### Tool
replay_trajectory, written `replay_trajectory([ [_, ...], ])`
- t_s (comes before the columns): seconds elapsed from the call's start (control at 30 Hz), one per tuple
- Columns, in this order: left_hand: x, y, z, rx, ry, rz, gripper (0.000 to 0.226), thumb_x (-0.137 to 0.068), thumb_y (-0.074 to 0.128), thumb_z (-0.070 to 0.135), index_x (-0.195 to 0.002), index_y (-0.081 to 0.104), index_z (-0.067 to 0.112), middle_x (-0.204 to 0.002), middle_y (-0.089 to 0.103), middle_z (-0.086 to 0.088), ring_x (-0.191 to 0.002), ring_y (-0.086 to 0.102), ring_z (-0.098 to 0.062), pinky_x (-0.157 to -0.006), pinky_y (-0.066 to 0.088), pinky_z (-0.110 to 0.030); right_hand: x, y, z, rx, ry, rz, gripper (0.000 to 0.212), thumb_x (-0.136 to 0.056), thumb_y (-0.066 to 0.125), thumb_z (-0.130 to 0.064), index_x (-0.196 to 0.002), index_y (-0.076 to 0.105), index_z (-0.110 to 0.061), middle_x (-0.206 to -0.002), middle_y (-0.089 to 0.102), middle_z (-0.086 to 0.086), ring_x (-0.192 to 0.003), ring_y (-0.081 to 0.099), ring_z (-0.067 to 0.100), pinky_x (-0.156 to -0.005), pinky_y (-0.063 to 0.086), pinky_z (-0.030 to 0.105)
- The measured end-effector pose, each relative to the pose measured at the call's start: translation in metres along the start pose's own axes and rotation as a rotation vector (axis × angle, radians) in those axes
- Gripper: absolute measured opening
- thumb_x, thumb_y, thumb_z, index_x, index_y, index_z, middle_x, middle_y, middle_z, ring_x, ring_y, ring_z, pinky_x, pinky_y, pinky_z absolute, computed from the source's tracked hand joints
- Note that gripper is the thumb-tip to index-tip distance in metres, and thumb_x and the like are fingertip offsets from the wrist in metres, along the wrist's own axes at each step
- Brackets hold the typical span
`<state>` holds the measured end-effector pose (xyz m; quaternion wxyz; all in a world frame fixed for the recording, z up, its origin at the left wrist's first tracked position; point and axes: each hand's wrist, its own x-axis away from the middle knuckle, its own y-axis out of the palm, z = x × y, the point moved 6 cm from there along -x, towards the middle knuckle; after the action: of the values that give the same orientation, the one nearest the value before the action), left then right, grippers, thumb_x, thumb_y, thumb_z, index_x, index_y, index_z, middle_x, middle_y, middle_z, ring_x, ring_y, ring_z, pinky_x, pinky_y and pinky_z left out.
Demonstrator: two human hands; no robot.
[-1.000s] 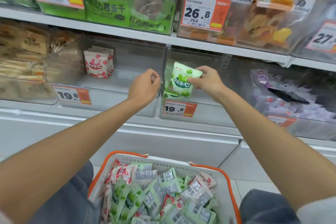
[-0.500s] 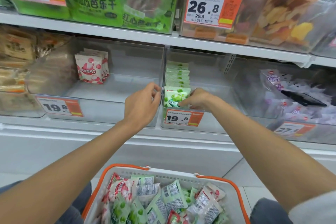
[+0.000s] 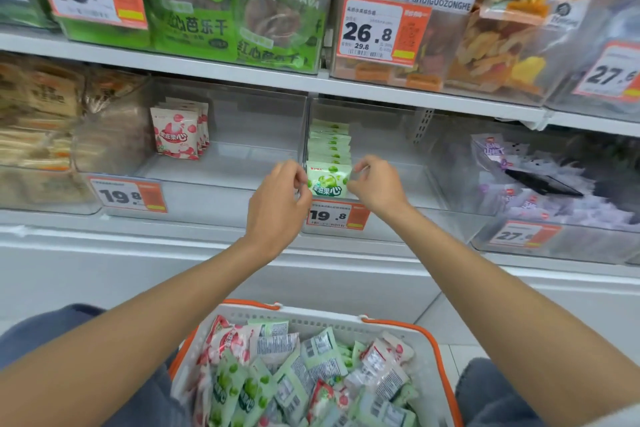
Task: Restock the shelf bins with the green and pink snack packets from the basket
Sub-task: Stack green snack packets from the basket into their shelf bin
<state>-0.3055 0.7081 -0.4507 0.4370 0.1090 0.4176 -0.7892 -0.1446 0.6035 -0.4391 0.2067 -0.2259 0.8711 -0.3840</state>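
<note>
Green packet (image 3: 327,180): your left hand (image 3: 277,198) and right hand (image 3: 377,184) pinch its sides; square it upright against the row (image 3: 329,142)

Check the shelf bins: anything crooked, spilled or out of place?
The green packets and pink packets stand in tidy upright rows. One oddity: a dark flat object lies atop the purple packets in the right-hand bin; it looks unlike stock.
</note>
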Motion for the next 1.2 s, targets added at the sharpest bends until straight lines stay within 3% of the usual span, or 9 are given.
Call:
replay_trajectory([
  [0.13, 0.048, 0.031, -0.019, 0.127, -0.291, -0.278, 0.009, -0.085, 0.057, 0.019, -0.082, 0.051, 0.026, -0.078, 0.059, 0.009, -0.077, 0.060, -0.017, -0.069, 0.047, -0.034, 0.066, 0.010, 0.002, -0.064, -0.142, 0.027, 0.013, -0.077, 0.060, -0.008, -0.076, 0.059, -0.020, -0.062, 0.056, -0.006, -0.064, 0.057, 0.017, -0.062, 0.044, 0.030],
  [0.27, 0.116, 0.064, -0.068, 0.018, -0.557, -0.693, 0.008, -0.087, 0.055, 0.015, -0.081, 0.059, 0.012, -0.079, 0.063, -0.005, -0.072, 0.062, -0.027, -0.067, 0.050, -0.035, 0.128, 0.082, 0.068, -0.010, 0.001, -0.342, 0.014, -0.079, 0.058, -0.006, -0.078, 0.063, -0.019, -0.067, 0.059, -0.006, -0.068, 0.058, 0.015, -0.069, 0.049, 0.029],
  [0.4, 0.158, 0.078, -0.100, -0.090, -0.610, -0.894, 0.020, -0.087, 0.053, 0.009, -0.068, 0.052, 0.012, -0.079, 0.053, -0.010, -0.066, 0.052, -0.022, -0.059, 0.041, -0.028, 0.177, 0.142, 0.147, 0.255, 0.275, -0.717, 0.030, -0.091, 0.055, -0.012, -0.119, 0.063, -0.002, -0.121, 0.063, 0.013, -0.112, 0.060, 0.027, -0.091, 0.051, 0.033],
  [0.5, 0.170, 0.086, -0.099, -0.181, -0.552, -0.974, 0.019, -0.091, 0.049, 0.012, -0.073, 0.052, 0.016, -0.082, 0.050, -0.005, -0.068, 0.049, -0.021, -0.062, 0.041, -0.027, 0.197, 0.168, 0.167, 0.256, 0.359, -0.794, 0.019, -0.094, 0.056, -0.015, -0.103, 0.063, 0.001, -0.094, 0.061, 0.009, -0.090, 0.063, 0.023, -0.070, 0.048, 0.028],
  [0.6, 0.174, 0.091, -0.094, -0.160, -0.492, -0.985, 0.015, -0.092, 0.048, 0.007, -0.090, 0.063, 0.006, -0.085, 0.043, 0.002, -0.069, 0.051, -0.019, -0.067, 0.050, -0.028, 0.205, 0.182, 0.168, 0.177, 0.437, -0.748, 0.026, -0.090, 0.063, -0.012, -0.067, 0.052, -0.013, -0.065, 0.047, 0.000, -0.055, 0.045, 0.011, -0.050, 0.035, 0.019],
  [0.8, 0.178, 0.093, -0.085, -0.035, -0.338, -0.940, 0.047, -0.086, 0.067, 0.014, -0.130, 0.051, 0.013, -0.133, 0.052, -0.002, -0.121, 0.052, -0.020, -0.100, 0.044, -0.032, 0.158, 0.156, 0.119, 0.013, 0.365, -0.662, 0.041, -0.080, 0.071, -0.010, -0.049, 0.045, -0.013, -0.050, 0.043, 0.001, -0.045, 0.041, 0.012, -0.044, 0.030, 0.019],
  [0.9, 0.175, 0.092, -0.075, 0.061, -0.287, -0.891, 0.092, -0.075, 0.082, 0.038, -0.148, 0.031, 0.020, -0.135, 0.037, 0.010, -0.123, 0.037, -0.008, -0.106, 0.036, -0.030, 0.137, 0.127, 0.095, -0.370, 0.525, -0.671, 0.017, -0.082, 0.074, -0.010, -0.069, 0.063, -0.005, -0.063, 0.063, 0.009, -0.057, 0.061, 0.017, -0.060, 0.052, 0.024],
  [1.07, 0.155, 0.080, -0.073, 0.238, -0.494, -0.656, 0.040, -0.088, 0.067, 0.007, -0.123, 0.050, 0.014, -0.103, 0.063, -0.002, -0.089, 0.062, -0.018, -0.066, 0.048, -0.021, 0.128, 0.101, 0.084, -0.722, 0.563, -0.583, 0.019, -0.095, 0.058, -0.016, -0.096, 0.069, -0.001, -0.080, 0.069, 0.011, -0.071, 0.064, 0.018, -0.078, 0.054, 0.028],
  [1.2, 0.148, 0.076, -0.069, 0.587, -0.783, -0.691, 0.033, -0.090, 0.063, 0.002, -0.122, 0.059, 0.009, -0.109, 0.071, -0.006, -0.093, 0.068, -0.018, -0.075, 0.056, -0.027, 0.124, 0.094, 0.098, -0.499, 0.484, -0.510, 0.027, -0.087, 0.065, -0.017, -0.113, 0.058, -0.017, -0.104, 0.063, 0.008, -0.091, 0.061, 0.017, -0.088, 0.051, 0.033],
])
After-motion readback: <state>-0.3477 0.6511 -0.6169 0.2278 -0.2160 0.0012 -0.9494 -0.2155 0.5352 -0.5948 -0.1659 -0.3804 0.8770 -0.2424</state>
